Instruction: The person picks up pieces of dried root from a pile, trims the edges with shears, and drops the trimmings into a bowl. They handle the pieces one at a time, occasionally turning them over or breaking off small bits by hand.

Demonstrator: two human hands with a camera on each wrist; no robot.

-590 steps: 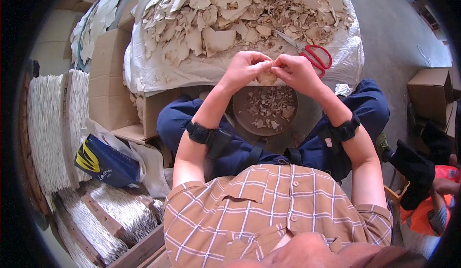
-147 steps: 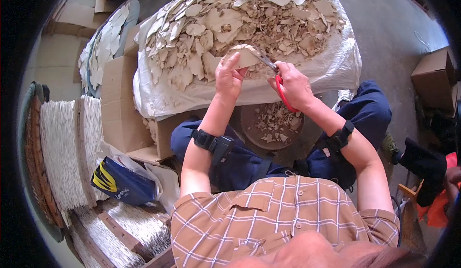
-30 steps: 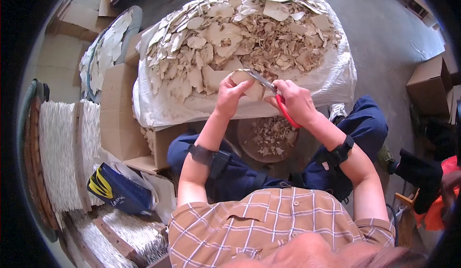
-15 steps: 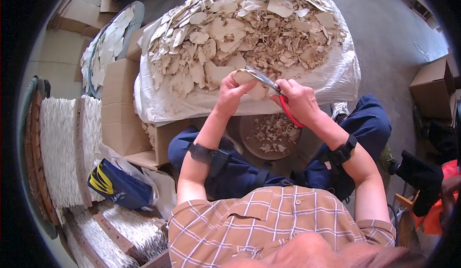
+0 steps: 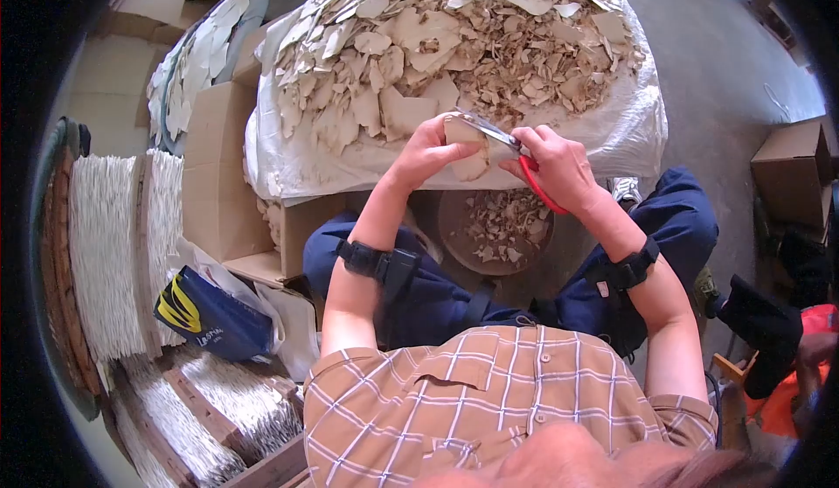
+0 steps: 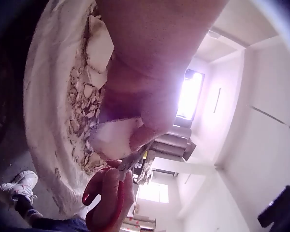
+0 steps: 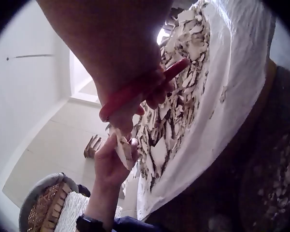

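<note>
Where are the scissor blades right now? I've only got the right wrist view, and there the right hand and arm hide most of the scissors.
Observer: The head view shows the scissor blades lying at the far edge of the pale piece that the left hand holds; whether they have cut in, I can't tell.

Operator: Good. And over by the person's left hip, outside my picture, is anything there?

Observer: Yes, in the head view there's a dark blue bag with a yellow marking.
</note>
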